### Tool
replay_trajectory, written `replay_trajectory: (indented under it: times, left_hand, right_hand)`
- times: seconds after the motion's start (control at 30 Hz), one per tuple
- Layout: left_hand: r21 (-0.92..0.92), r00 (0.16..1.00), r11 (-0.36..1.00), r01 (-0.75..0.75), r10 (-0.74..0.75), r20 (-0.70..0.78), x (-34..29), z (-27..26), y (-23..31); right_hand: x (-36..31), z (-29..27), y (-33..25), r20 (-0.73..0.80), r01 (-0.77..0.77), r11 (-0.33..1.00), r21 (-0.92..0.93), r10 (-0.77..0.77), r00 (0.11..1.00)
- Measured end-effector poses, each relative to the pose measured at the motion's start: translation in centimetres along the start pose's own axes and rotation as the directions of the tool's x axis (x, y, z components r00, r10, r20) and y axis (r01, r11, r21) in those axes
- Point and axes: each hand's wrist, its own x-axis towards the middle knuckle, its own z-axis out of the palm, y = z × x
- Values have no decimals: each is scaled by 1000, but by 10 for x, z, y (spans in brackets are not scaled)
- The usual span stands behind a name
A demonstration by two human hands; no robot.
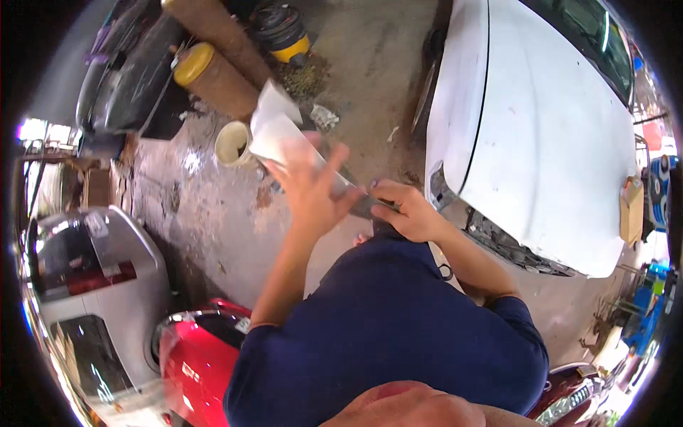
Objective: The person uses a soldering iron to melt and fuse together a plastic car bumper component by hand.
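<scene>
Concrete flooring point(256, 238) stretches beneath a crowded vehicle workshop, a white car point(533, 142) on one side and a silver car point(131, 256) on the other, as a worker in a navy shirt handles a white sheet point(276, 132) out in front of the body. The left hand point(311, 188), blurred, spreads its fingers against the sheet — whether it also pinches the edge cannot be told. The right hand point(408, 210) is curled tight around a dark strip point(363, 206) at the sheet's near end; how the two pieces join is unclear. Beyond the sheet stand a pale bucket point(225, 147) and a yellow-topped gas cylinder point(220, 80). With the fingers splayed so loosely, the far end could sag, fold or tear, and a downward swing could bring it against the bucket's rim or onto the stained floor, picking up grime. Too hard a pull against the right hand's grip might crease the sheet — or cost the left its purchase altogether.
</scene>
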Motion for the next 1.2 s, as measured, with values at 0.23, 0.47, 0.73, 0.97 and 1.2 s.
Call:
replay_trajectory:
  times: [0.23,0.47,0.73,0.97,1.2]
  left_hand:
    - [-413,767,903,-117,347,541,94,139,-86]
    - [-453,933,877,161,15,360,227,205,-114]
    - [-431,886,884,179,45,461,399,299,-160]
    - [-416,728,895,162,176,663,608,399,-187]
    - [-418,754,823,-383,541,373,796,493,-188]
  right_hand:
    - [123,-77,110,345,-180,977,-117,210,915]
    - [304,-198,123,489,-205,948,-242,302,819]
    - [437,-295,199,316,-223,839,-496,414,854]
    - [546,-424,229,-4,-341,738,-582,417,909]
    - [616,-560,277,-303,-333,780,-530,193,933]
